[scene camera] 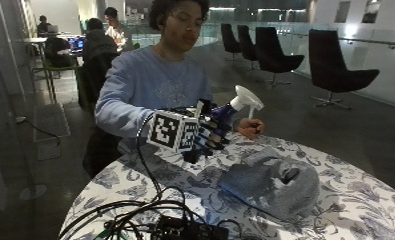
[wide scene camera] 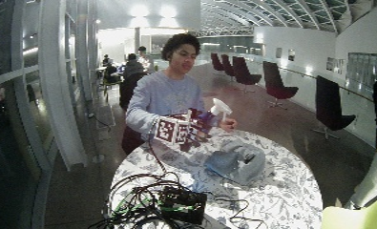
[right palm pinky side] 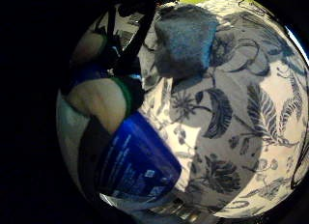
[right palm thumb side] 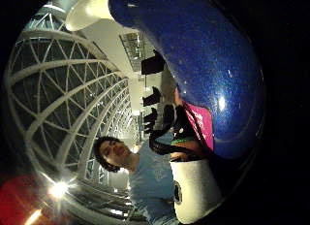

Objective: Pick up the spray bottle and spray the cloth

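Right now, the round surface (scene camera: 357, 200) with its floral covering carries a crumpled grey cloth (scene camera: 273, 182) near the middle. Your gloved right hand (scene camera: 207, 132) has its grip curled round the neck of the blue spray bottle (scene camera: 225, 114), lifted clear above the surface and beside the cloth. So picking up looks done; spraying remains. The bottle's long axis tilts, white nozzle (scene camera: 249, 98) uppermost, pointing roughly out over the cloth rather than down at it.

The right hand (scene camera: 207, 134) covers most of the spray bottle (scene camera: 233, 107); its label (right palm pinky side: 133, 166) is too blurred to read, and its nozzle tip is unclear.
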